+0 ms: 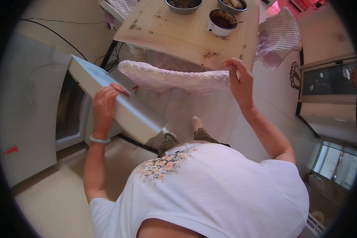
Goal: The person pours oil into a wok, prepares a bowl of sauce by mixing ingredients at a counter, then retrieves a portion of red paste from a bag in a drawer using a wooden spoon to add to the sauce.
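Note:
My left hand [104, 104], a pale bangle at its wrist, has its fingers over the edge of a light-coloured cabinet or refrigerator door [136, 114]. A red ornament [119, 88] hangs on the door beside those fingertips. The door stands swung out at an angle, and a dark opening [70, 104] shows behind it. My right hand [241, 80] grips the right end of a chair back [178, 78] in a quilted pink and white cover. Its fingertips reach past the chair back towards the table's edge, and the hand hides that end of the cover.
Beyond the chair, a table [166, 35] carries a white enamel mug [221, 25] with a spoon and two metal bowls [184, 9] of food. Brown crumbs lie near its edge. Black cables [110, 61] trail by the wall. Another covered chair [281, 38] stands right of the table.

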A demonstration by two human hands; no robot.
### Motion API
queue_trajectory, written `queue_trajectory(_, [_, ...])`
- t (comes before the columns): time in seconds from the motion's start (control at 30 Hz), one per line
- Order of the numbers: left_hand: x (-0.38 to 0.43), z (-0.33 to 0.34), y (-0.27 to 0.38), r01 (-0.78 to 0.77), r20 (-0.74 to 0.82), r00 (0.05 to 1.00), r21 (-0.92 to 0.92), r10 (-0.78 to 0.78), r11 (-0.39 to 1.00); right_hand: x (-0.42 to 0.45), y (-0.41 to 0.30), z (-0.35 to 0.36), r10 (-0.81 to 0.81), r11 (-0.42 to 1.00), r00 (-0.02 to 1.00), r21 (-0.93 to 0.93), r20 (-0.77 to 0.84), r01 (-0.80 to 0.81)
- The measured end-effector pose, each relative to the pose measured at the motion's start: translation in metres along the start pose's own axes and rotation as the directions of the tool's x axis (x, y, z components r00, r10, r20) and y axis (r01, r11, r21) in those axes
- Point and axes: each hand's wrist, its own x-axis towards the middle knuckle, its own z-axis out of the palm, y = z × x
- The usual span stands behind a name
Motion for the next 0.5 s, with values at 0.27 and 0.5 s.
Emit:
queue_trajectory(0.27, [-0.068, -0.032, -0.01, 0.336, -0.115, 0.941, 0.173, -0.32, 0.926, -0.017, 0.067, -0.017, 0.046, 0.998, 0.971, 0.04, 0.233, -0.057])
queue_trajectory(0.5, [-0.026, 0.068, 0.054, 0.415, -0.196, 0.817, -0.454, -0.542, 0.789, -0.032, 0.064, -0.007, 0.147, 0.972, 0.98, 0.162, 0.132, -0.168])
